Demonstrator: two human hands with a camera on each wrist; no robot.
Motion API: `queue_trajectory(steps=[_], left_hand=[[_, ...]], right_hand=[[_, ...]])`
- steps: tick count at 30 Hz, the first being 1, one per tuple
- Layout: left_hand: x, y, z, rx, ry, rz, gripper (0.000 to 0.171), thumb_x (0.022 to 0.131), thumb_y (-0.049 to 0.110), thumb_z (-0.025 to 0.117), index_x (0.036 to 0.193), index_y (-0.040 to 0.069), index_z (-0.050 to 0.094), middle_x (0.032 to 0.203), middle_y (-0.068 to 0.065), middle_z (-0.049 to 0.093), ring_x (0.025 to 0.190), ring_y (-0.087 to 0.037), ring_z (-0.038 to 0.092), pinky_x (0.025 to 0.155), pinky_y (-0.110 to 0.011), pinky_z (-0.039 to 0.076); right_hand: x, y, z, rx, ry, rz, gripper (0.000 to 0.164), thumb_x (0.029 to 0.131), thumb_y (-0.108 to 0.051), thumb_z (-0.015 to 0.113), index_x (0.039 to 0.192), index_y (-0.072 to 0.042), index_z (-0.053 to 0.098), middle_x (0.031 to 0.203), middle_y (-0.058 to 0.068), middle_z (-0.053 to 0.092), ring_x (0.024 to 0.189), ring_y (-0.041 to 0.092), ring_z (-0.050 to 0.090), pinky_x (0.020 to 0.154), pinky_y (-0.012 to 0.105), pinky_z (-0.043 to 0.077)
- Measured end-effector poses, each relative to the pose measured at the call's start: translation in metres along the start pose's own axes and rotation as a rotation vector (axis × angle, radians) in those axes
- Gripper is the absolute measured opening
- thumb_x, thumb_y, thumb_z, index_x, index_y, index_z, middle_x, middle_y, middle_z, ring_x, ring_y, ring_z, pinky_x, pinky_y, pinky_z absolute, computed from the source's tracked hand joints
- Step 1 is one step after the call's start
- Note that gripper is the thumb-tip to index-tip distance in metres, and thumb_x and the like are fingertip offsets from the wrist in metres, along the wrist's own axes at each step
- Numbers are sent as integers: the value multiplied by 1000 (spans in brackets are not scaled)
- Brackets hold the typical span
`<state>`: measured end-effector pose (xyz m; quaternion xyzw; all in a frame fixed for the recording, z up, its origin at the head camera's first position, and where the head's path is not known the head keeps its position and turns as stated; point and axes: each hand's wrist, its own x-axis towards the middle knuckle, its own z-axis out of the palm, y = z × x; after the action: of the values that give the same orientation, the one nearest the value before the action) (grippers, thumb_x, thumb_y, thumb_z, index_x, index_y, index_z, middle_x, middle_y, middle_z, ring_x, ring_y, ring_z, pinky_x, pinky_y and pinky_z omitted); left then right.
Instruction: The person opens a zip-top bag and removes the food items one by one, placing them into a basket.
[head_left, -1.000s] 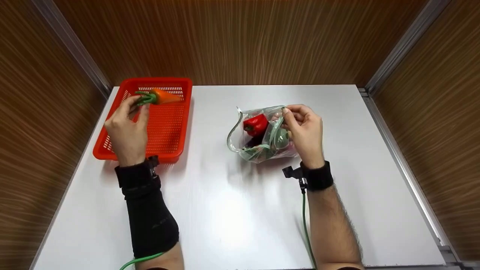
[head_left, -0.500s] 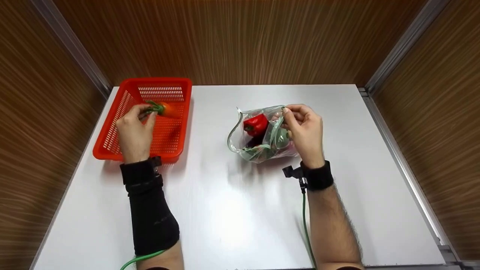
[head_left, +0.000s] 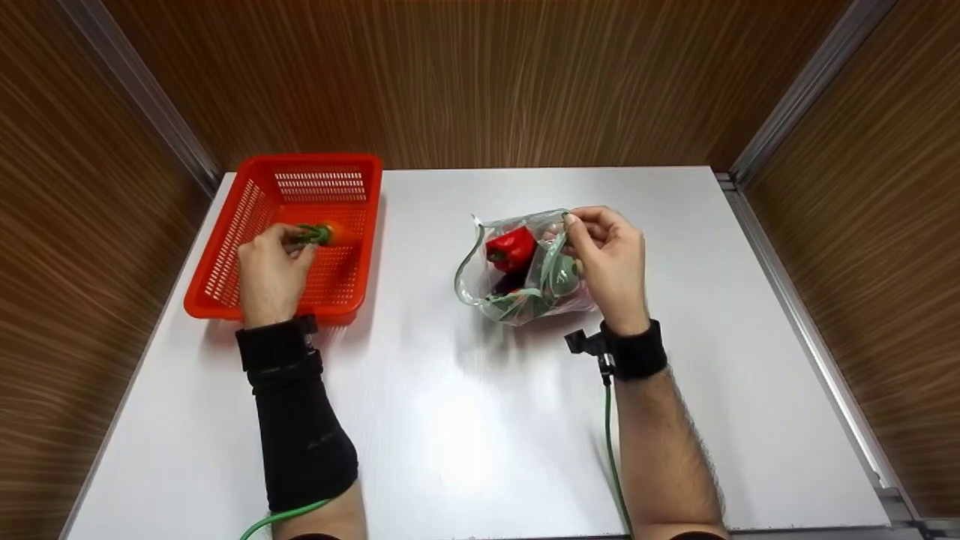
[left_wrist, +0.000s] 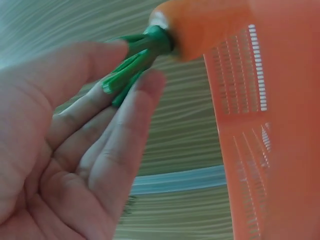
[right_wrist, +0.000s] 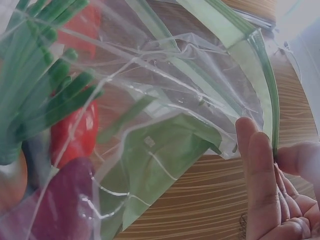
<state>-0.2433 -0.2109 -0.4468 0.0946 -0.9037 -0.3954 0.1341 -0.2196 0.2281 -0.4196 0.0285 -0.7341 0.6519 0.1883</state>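
Observation:
Over the red plastic basket (head_left: pixel 367 255) at the left, my left hand (head_left: pixel 271 274) pinches a carrot (head_left: pixel 341 234) by its green top. In the left wrist view the carrot's orange body (left_wrist: pixel 200 25) points away from the fingertips, beside the basket wall. Whether the carrot touches the basket floor I cannot tell. My right hand (head_left: pixel 611 262) pinches the rim of a clear zip bag (head_left: pixel 466 289), whose mouth gapes. Inside the bag lie a red bell pepper (head_left: pixel 511 250), a dark purple vegetable (right_wrist: pixel 62 200) and green stalks (right_wrist: pixel 45 95), seen partly through the plastic.
The white table (head_left: pixel 450 420) carries both the basket and the bag, with a stretch of tabletop between them. Wood-grain panels (head_left: pixel 480 82) enclose the back and sides. A green cable (head_left: pixel 611 450) runs along the right forearm, another crosses the left.
My left hand has carried the carrot down into the basket area, slightly to the right and towards me. The right hand and the bag have stayed put.

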Motion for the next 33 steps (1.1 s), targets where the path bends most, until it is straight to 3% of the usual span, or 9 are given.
queue_trajectory(steps=[5,11,14,17,20,23,28,33], left_hand=[[-1,-5,-2,91,-119,-11,33,109,4,81,139,-10,77,139,-35,81,131,-50,81,116,-59,67],[-1,-10,-4,149,-319,-53,38,110,3,81,145,-9,75,142,-36,78,135,-52,76,122,-63,62],[-2,-11,-3,173,-398,-86,38,111,6,79,147,-7,75,142,-33,79,130,-48,76,119,-61,63],[-2,-11,-2,198,-431,-109,40,112,11,79,149,-5,75,139,-31,80,123,-43,75,112,-57,65],[-2,-10,-2,200,-430,-112,41,112,12,79,150,-5,74,139,-31,80,120,-41,73,109,-54,64],[-3,-8,-3,190,-402,-79,43,112,12,79,150,-6,74,142,-31,80,125,-45,74,114,-58,63],[-7,3,-3,145,-319,15,43,113,12,78,151,-7,73,150,-30,78,142,-49,75,125,-63,60],[-13,23,1,121,-257,108,44,113,16,80,152,-4,74,159,-26,73,147,-46,73,126,-62,60]], right_hand=[[0,1,0,-1,-4,4,15,113,-8,76,118,4,82,93,-2,88,79,5,82,74,23,71],[0,0,0,-6,-8,7,15,112,-9,77,119,4,82,93,-3,87,79,5,82,74,25,72],[0,0,-1,-14,-8,12,15,112,-10,77,119,3,82,92,-3,87,78,5,82,74,26,72],[1,0,-1,-16,-8,16,16,112,-10,77,119,3,82,92,-4,87,78,5,82,74,26,72],[1,0,-1,-13,-6,20,15,112,-10,76,119,3,82,92,-4,87,79,5,82,74,25,72],[1,-2,0,-14,-8,20,15,112,-9,76,119,3,82,92,-4,87,78,4,82,73,24,72],[1,-3,0,-18,-13,15,15,112,-8,76,119,4,82,92,-5,87,78,2,81,73,22,70],[1,-2,0,-11,-15,16,15,112,-7,76,119,5,81,93,-3,88,80,3,83,74,23,71]])
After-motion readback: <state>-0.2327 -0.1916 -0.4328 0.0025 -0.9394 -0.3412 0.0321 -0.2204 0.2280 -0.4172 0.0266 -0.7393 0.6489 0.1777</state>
